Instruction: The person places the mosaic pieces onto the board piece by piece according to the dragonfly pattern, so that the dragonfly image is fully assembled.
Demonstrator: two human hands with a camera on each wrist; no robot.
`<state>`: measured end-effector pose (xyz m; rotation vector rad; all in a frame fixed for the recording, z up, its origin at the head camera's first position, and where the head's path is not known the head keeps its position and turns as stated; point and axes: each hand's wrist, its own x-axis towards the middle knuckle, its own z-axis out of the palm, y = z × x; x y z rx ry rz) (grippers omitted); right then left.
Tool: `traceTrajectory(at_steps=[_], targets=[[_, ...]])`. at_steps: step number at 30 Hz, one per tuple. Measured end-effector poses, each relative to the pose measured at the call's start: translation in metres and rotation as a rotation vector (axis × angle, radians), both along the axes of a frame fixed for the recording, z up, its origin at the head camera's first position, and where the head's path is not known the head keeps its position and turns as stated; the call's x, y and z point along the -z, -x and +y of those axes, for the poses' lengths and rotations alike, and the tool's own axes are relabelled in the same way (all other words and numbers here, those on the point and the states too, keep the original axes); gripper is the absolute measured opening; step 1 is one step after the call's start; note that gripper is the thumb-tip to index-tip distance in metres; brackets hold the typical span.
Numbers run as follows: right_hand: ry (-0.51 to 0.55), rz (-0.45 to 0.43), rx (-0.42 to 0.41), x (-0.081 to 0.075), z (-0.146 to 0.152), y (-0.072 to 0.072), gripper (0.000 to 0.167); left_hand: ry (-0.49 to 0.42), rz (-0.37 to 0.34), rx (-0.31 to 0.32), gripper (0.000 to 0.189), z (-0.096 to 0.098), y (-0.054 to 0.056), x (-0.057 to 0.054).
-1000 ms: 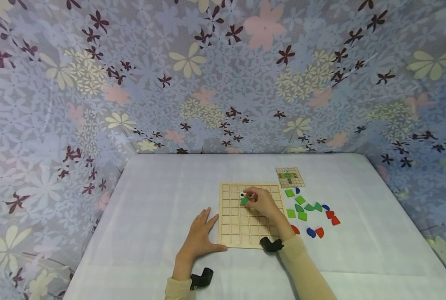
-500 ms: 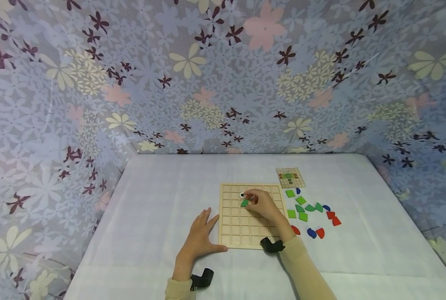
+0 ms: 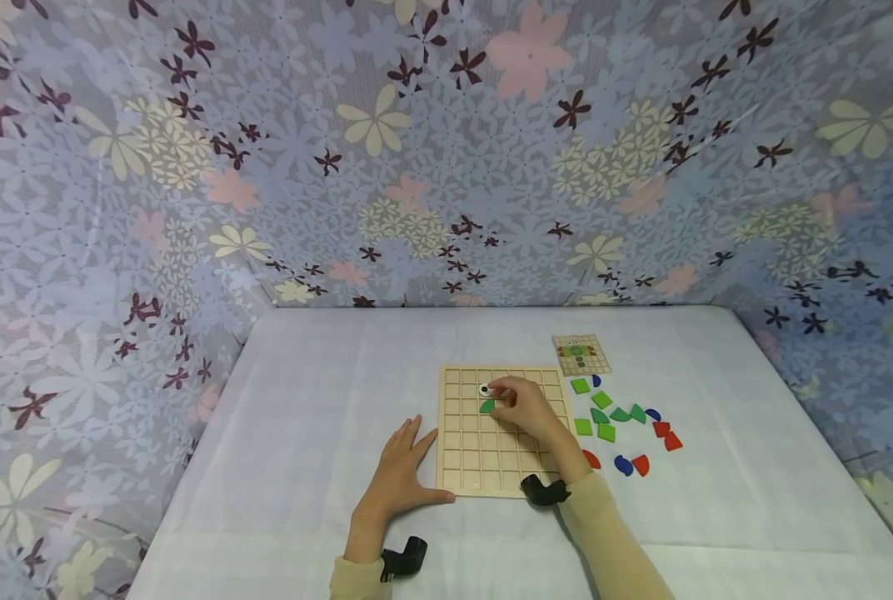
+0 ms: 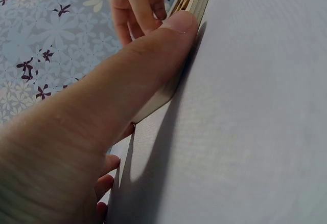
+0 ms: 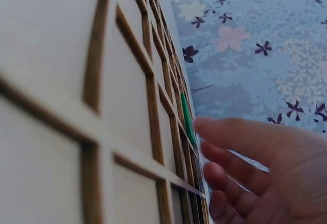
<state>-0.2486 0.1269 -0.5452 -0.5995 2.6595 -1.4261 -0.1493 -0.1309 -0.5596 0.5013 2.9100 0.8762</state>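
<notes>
A square wooden grid board (image 3: 461,458) lies on the white-covered table. My left hand (image 3: 400,475) is spread at its near left corner, thumb against the front edge, as the left wrist view also shows. My right hand (image 3: 523,408) is over the board's upper part, index finger and thumb bent and apart. By the thumb tip, a green rounded piece (image 3: 487,407) lies in a cell; in the right wrist view the thumb is at the end of this green piece (image 5: 187,119). A round white eye piece (image 3: 485,389) sits just above it, close to the index finger.
Right of the board lie loose light green squares (image 3: 602,400), darker green pieces (image 3: 619,414), red pieces (image 3: 672,441) and blue pieces (image 3: 623,466). A pattern card (image 3: 581,356) lies behind them. Flowered cloth (image 3: 416,208) hangs behind the table.
The green piece, tilted in my right fingers a second ago, now lies flat in its cell. My right thumb and index finger are further apart. The left hand has not moved.
</notes>
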Motion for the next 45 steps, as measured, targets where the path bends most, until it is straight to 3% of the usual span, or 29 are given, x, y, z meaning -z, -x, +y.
traceTrajectory(at_steps=[6, 13, 20, 26, 32, 37, 42, 45], targets=[[0.018, 0.008, 0.028, -0.011, 0.007, -0.005, 0.036, -0.005, 0.001, 0.004, 0.104, 0.002, 0.001, 0.000], [-0.041, 0.044, 0.094, -0.020, 0.024, -0.010, 0.037, -0.013, -0.011, -0.004, 0.104, 0.001, 0.000, -0.001], [-0.086, 0.055, 0.169, -0.019, 0.049, -0.014, 0.036, -0.011, -0.012, -0.005, 0.104, 0.001, 0.000, -0.001], [-0.060, 0.007, 0.201, -0.019, 0.072, -0.019, 0.040, -0.014, -0.009, -0.007, 0.105, 0.001, 0.000, 0.000], [-0.120, 0.082, 0.242, -0.016, 0.099, -0.023, 0.038, -0.017, -0.014, -0.004, 0.105, 0.002, -0.001, -0.002], [-0.157, 0.086, 0.284, -0.013, 0.118, -0.026, 0.039, -0.041, 0.000, 0.001, 0.104, 0.002, -0.002, -0.002], [-0.185, 0.066, 0.286, -0.013, 0.130, -0.026, 0.042, -0.041, 0.068, 0.012, 0.104, 0.001, -0.003, 0.003], [-0.194, 0.019, 0.296, -0.015, 0.132, -0.027, 0.044, -0.038, 0.043, 0.011, 0.104, 0.002, -0.002, 0.003]])
